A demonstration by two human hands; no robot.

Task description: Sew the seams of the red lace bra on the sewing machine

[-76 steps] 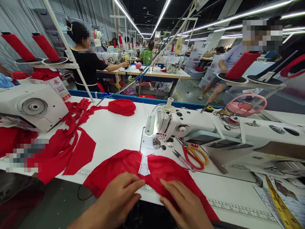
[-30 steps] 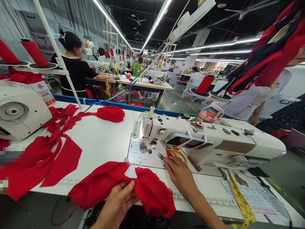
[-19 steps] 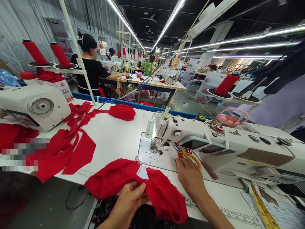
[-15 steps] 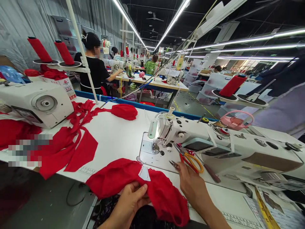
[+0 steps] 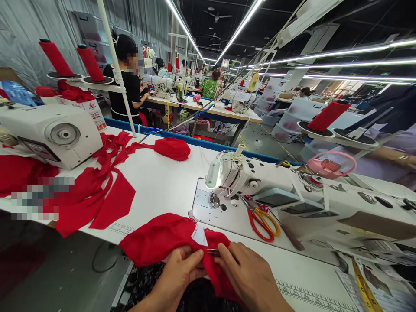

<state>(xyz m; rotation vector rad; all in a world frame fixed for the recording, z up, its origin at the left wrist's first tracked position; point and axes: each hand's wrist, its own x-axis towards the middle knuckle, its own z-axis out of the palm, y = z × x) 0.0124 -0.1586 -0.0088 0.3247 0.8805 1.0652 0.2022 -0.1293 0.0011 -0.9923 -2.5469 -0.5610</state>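
Note:
A red fabric piece [image 5: 156,238] with a white patch [image 5: 199,235] at its upper edge drapes over the front edge of the table. My left hand [image 5: 185,271] pinches it just below the patch, thumb on top. Between the fingers of my right hand [image 5: 245,268] is a pair of small dark thread snips [image 5: 213,252]. Their tips point left at the cloth, close to my left thumb; whether the blades touch the fabric I cannot tell. Part of the cloth's right side is hidden behind my right hand.
Beyond the cloth stands a sewing machine [image 5: 240,177], with orange-handled scissors [image 5: 264,223] beside it. Red fabric pieces [image 5: 113,199] lie left, near another machine [image 5: 61,134]. A yellow tape measure [image 5: 364,286] is at right. A co-worker in black [image 5: 121,82] sits ahead.
My right hand has come left and down with the thread snips, from beside the scissors to the red fabric. My left hand keeps its pinch. The co-worker in black now holds a phone.

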